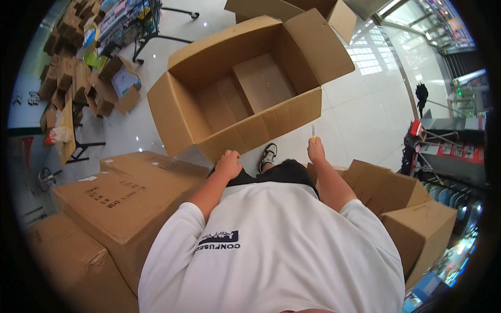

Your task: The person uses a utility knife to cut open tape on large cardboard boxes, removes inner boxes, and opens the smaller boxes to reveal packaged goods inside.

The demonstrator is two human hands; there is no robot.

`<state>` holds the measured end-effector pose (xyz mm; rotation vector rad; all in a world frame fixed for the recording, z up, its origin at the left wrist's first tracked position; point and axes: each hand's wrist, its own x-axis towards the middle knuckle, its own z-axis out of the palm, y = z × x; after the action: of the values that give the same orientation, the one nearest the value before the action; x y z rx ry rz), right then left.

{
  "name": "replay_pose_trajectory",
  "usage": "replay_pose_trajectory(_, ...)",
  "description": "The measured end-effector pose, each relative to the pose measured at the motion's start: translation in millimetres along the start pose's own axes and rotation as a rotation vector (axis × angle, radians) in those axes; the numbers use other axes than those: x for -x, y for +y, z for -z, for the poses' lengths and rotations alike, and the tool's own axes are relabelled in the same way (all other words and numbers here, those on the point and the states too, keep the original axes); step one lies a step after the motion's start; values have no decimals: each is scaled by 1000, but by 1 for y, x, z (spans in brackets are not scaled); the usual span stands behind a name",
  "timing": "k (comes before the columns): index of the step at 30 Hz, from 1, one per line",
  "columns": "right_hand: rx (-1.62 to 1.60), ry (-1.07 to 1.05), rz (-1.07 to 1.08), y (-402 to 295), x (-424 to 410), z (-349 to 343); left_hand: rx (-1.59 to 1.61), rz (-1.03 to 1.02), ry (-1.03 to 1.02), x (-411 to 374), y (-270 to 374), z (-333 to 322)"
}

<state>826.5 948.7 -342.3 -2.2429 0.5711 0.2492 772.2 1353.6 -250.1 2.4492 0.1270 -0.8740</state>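
Observation:
A large cardboard box (258,84) stands before me with its flaps folded outward. A lighter rectangular cardboard piece (266,84) covers part of its floor. At the lower edge of the near flap (262,127) is my left hand (228,166), its fingers curled. Whether they grip the flap or only rest against it is hard to see. My right hand (316,150) is closed around a utility knife (313,132) to the right of the box. The knife's blade is out and points away from me, apart from the cardboard.
Closed cartons (113,199) crowd my left side. An opened carton (391,191) is close on my right. Farther left are a wheeled cart (146,23), a small table (68,135) and piled boxes (64,74). A shoe (268,156) shows on the tiled floor (364,113).

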Motion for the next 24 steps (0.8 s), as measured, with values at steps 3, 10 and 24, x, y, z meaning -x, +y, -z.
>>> replay_pose_trajectory(3,173,-53,120,-56,-45,-9,83,5,130,-22,-3,28)
replay_pose_trajectory(10,132,-232,-1,-166,-80,21,69,-14,189,-120,11,90)
replay_pose_trajectory(24,-1,-227,59,-220,-259,-181,-447,-229,-348,-329,-58,115)
